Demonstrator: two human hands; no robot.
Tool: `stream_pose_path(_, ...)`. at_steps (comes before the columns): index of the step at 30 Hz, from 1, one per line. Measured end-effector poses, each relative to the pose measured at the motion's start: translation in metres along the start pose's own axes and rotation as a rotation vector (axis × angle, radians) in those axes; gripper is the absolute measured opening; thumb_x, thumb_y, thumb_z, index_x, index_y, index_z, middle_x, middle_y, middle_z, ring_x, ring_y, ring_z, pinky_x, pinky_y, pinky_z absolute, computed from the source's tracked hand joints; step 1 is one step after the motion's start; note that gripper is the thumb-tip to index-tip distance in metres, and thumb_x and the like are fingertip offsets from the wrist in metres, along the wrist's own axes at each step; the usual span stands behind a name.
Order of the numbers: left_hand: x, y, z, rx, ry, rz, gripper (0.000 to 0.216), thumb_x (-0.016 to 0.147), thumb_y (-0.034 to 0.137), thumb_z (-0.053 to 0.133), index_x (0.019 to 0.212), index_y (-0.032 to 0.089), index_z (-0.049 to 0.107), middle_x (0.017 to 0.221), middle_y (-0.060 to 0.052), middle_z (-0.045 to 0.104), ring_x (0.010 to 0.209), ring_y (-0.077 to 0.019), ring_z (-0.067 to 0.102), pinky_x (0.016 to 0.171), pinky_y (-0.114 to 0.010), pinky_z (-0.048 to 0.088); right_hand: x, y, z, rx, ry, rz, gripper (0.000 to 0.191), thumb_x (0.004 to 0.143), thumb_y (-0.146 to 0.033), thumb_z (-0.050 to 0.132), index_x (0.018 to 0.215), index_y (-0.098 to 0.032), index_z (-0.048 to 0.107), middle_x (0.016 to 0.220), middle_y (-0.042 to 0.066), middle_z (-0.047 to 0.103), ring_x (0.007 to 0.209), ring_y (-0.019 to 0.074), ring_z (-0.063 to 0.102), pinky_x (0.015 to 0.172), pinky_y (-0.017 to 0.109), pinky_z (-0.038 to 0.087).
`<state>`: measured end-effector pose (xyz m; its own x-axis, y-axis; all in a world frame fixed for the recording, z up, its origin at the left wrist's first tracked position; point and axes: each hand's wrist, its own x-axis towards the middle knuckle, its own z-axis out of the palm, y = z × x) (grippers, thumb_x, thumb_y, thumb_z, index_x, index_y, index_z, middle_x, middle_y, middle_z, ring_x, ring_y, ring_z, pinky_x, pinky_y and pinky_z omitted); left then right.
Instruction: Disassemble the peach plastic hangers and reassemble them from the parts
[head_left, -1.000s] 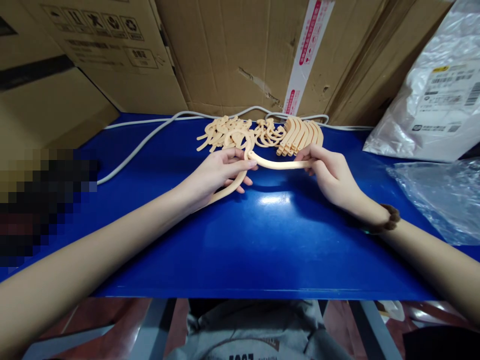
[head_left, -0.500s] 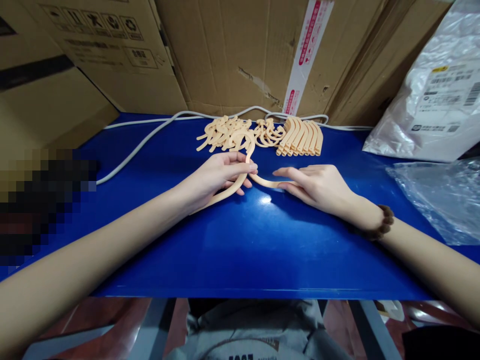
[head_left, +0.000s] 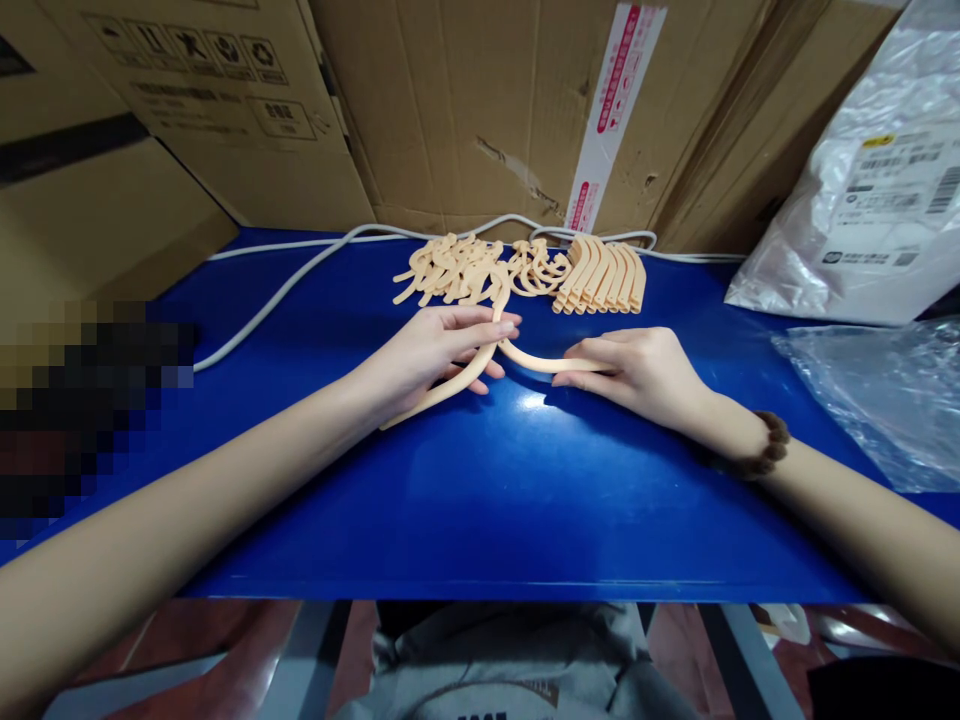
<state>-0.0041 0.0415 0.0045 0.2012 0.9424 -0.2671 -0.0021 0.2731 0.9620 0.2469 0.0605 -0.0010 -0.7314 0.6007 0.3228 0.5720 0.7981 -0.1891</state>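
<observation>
A beige plastic clothes hanger (head_left: 536, 362), with a curved hook at its top and two arms spreading sideways, is held above the blue table. My left hand (head_left: 442, 345) is closed around its middle, thumb across the joint below the hook, and the left arm of the hanger runs under my palm. My right hand (head_left: 645, 372) pinches the outer part of the right arm, whose tip is hidden by my fingers. Behind the hanger lie a jumbled pile of beige hook pieces (head_left: 442, 270), a few round-curved pieces (head_left: 536, 270) and a neat row of curved hanger arms (head_left: 604, 275).
A white cable (head_left: 285, 285) runs along the back of the blue table (head_left: 480, 510). Cardboard boxes (head_left: 450, 110) stand behind it. To the right are a white plastic parcel bag (head_left: 847, 200) and a clear plastic bag (head_left: 885, 400). A pixelated dark area covers the left edge.
My right hand's fingers have closed onto the right arm of the hanger, where the index finger was stretched out before. My left hand has barely moved.
</observation>
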Motion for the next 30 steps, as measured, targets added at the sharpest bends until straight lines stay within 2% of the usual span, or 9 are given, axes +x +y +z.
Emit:
stream_pose_path(5, -0.002, 0.001, 0.001, -0.012, -0.003, -0.021, 0.022, 0.087, 0.026, 0.073, 0.107, 0.018, 0.075, 0.09, -0.005, 0.074, 0.066, -0.0133, 0.072, 0.049, -0.018, 0.059, 0.0, 0.002, -0.001, 0.013, 0.057, -0.016, 0.05, 0.099, -0.059, 0.049, 0.086, -0.016, 0.07, 0.066, 0.001, 0.063, 0.059, 0.0124, 0.056, 0.056, 0.025, 0.032)
stream_pose_path(9, -0.002, 0.0, 0.001, -0.015, -0.007, -0.027, 0.02, 0.084, 0.026, 0.076, 0.101, 0.015, 0.076, 0.081, -0.004, 0.072, 0.063, -0.0127, 0.07, 0.048, -0.017, 0.057, 0.002, 0.001, -0.002, -0.075, 0.025, -0.064, 0.048, 0.103, -0.055, 0.044, 0.089, -0.016, 0.069, 0.073, 0.004, 0.066, 0.065, 0.0147, 0.058, 0.061, 0.026, 0.035)
stream_pose_path(13, -0.003, 0.0, 0.003, -0.014, -0.012, -0.036, 0.019, 0.085, 0.024, 0.076, 0.102, 0.015, 0.075, 0.075, -0.003, 0.072, 0.06, -0.0123, 0.069, 0.048, -0.017, 0.057, 0.004, -0.004, 0.0, -0.243, -0.007, -0.154, 0.04, 0.106, -0.038, 0.038, 0.099, -0.013, 0.068, 0.082, 0.007, 0.068, 0.073, 0.0179, 0.059, 0.068, 0.03, 0.038)
stream_pose_path(16, -0.006, -0.001, 0.006, -0.02, -0.052, -0.061, 0.015, 0.087, 0.021, 0.074, 0.101, 0.015, 0.075, 0.074, -0.004, 0.073, 0.06, -0.0129, 0.07, 0.047, -0.018, 0.057, 0.003, -0.01, 0.002, -0.267, -0.04, -0.191, 0.042, 0.107, -0.039, 0.036, 0.109, -0.012, 0.068, 0.084, 0.007, 0.069, 0.073, 0.0177, 0.06, 0.066, 0.029, 0.038)
stream_pose_path(21, -0.007, -0.004, 0.008, -0.006, -0.103, -0.052, 0.018, 0.086, 0.023, 0.075, 0.102, 0.016, 0.076, 0.083, -0.006, 0.076, 0.066, -0.0147, 0.072, 0.049, -0.018, 0.058, -0.001, -0.015, 0.002, -0.156, -0.076, -0.119, 0.038, 0.107, -0.038, 0.041, 0.127, -0.017, 0.065, 0.087, 0.004, 0.07, 0.068, 0.0138, 0.062, 0.058, 0.025, 0.036)
stream_pose_path(27, -0.006, -0.003, 0.007, 0.024, -0.107, -0.044, 0.023, 0.087, 0.024, 0.073, 0.108, 0.017, 0.076, 0.083, -0.007, 0.076, 0.065, -0.0147, 0.072, 0.05, -0.018, 0.057, -0.001, -0.015, 0.003, -0.125, -0.094, -0.075, 0.034, 0.105, -0.031, 0.044, 0.125, -0.017, 0.067, 0.09, 0.005, 0.072, 0.07, 0.0142, 0.064, 0.058, 0.025, 0.036)
stream_pose_path(30, -0.005, -0.002, 0.006, 0.034, -0.108, -0.051, 0.024, 0.09, 0.027, 0.071, 0.111, 0.016, 0.076, 0.076, -0.006, 0.075, 0.064, -0.0153, 0.073, 0.051, -0.018, 0.057, 0.0, -0.014, 0.004, -0.086, -0.084, -0.063, 0.034, 0.104, -0.035, 0.047, 0.124, -0.017, 0.068, 0.093, 0.005, 0.073, 0.075, 0.015, 0.066, 0.061, 0.025, 0.038)
